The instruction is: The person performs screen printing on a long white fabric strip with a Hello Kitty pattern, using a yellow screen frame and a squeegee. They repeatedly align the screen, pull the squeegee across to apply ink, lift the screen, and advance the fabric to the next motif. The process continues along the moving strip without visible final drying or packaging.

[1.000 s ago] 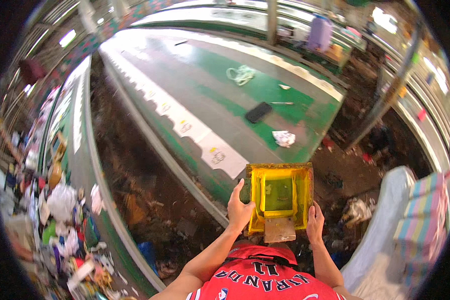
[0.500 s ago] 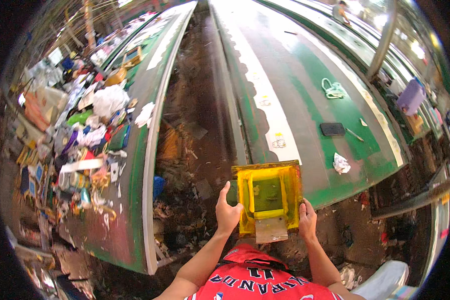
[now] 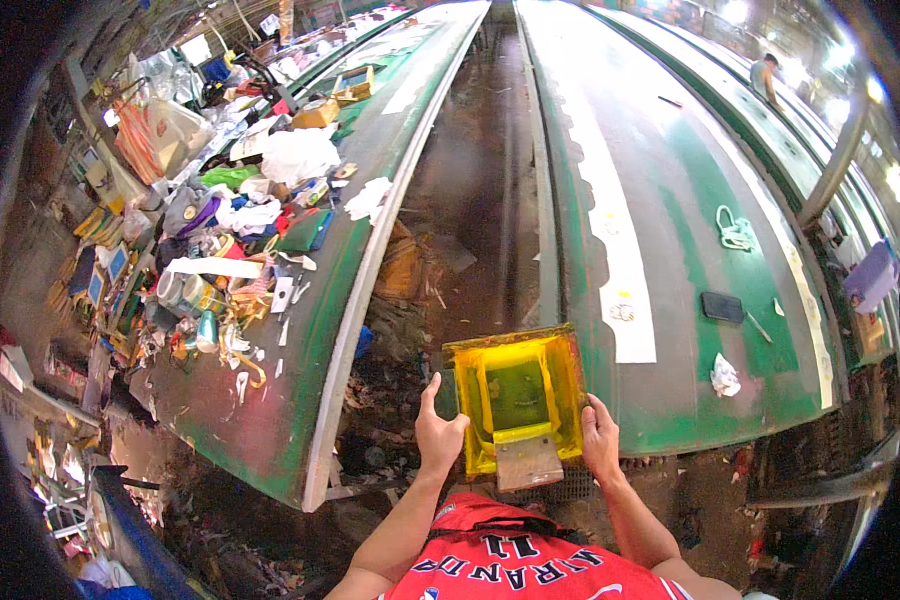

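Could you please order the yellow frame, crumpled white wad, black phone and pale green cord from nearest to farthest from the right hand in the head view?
1. Yellow frame: touching the right hand, on its left.
2. Crumpled white wad: to the right, on the table.
3. Black phone: just beyond the wad.
4. Pale green cord: beyond the phone.

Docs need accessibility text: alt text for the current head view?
Left hand and right hand hold a yellow framed screen. Beyond: a cluttered table at left, a green table at right with a white strip and dark phone.
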A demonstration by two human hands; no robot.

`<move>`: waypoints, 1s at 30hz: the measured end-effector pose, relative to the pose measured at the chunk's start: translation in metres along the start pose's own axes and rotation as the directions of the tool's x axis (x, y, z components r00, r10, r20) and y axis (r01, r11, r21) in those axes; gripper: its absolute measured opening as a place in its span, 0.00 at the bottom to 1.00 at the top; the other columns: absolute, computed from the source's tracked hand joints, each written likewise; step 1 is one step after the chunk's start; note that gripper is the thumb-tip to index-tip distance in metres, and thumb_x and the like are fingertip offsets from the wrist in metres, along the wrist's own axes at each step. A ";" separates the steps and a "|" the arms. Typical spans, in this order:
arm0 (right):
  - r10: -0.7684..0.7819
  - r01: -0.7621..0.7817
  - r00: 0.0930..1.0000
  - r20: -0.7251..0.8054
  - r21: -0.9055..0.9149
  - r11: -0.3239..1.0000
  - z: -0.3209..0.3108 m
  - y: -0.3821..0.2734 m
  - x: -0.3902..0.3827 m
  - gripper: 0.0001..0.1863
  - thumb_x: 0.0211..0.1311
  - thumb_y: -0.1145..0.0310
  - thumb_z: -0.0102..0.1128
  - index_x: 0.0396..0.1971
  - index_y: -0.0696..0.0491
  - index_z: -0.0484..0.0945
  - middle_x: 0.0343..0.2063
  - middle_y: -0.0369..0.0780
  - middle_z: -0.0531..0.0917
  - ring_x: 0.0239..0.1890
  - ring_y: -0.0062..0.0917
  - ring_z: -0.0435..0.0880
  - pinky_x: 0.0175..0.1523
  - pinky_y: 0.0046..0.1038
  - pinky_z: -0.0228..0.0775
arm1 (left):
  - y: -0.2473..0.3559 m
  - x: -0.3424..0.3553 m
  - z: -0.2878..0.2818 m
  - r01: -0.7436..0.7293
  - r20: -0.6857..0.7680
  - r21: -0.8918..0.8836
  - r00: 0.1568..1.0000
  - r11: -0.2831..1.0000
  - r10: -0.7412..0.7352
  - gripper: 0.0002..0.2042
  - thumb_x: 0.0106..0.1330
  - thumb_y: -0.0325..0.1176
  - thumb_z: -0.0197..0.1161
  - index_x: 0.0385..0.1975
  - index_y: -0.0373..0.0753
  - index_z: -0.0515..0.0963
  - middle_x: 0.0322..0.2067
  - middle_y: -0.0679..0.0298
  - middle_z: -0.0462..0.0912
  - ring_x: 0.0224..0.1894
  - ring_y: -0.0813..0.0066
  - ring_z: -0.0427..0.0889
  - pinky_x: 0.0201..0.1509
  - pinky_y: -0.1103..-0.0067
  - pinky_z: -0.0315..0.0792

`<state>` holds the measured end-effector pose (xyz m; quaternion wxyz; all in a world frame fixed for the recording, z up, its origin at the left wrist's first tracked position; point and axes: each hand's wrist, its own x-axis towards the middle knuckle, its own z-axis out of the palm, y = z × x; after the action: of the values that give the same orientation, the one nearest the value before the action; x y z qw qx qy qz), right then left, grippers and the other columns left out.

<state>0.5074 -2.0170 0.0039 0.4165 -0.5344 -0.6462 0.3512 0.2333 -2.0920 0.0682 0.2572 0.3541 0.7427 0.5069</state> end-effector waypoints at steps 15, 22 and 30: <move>0.037 -0.038 0.996 0.084 0.018 0.999 0.128 -0.075 0.107 0.22 0.82 0.58 0.53 0.65 0.58 0.76 0.36 0.52 0.87 0.37 0.32 0.85 0.46 0.36 0.76 | 0.013 0.147 -0.083 0.003 -0.048 -0.001 0.999 1.000 -0.003 0.43 0.54 0.20 0.67 0.76 0.35 0.65 0.75 0.48 0.67 0.79 0.53 0.62 0.81 0.66 0.56; 0.088 -0.087 0.989 0.118 -0.015 0.996 0.160 -0.100 0.175 0.21 0.82 0.59 0.53 0.64 0.57 0.76 0.31 0.52 0.84 0.33 0.30 0.82 0.43 0.36 0.75 | 0.006 0.221 -0.077 -0.041 -0.073 0.007 0.996 0.999 0.041 0.42 0.54 0.21 0.68 0.75 0.35 0.66 0.75 0.46 0.68 0.78 0.52 0.63 0.81 0.65 0.56; 0.064 -0.066 0.989 0.135 0.012 0.998 0.213 -0.071 0.306 0.21 0.82 0.61 0.54 0.65 0.57 0.76 0.33 0.54 0.85 0.34 0.32 0.84 0.44 0.36 0.75 | 0.000 0.355 -0.031 -0.055 -0.116 0.025 0.992 0.998 0.057 0.42 0.52 0.20 0.69 0.74 0.35 0.67 0.73 0.47 0.70 0.77 0.53 0.65 0.80 0.66 0.58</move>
<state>0.2592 -1.7311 0.0306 0.3647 -0.5270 -0.6521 0.4050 -0.0085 -1.8309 0.0711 0.1951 0.3474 0.7518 0.5254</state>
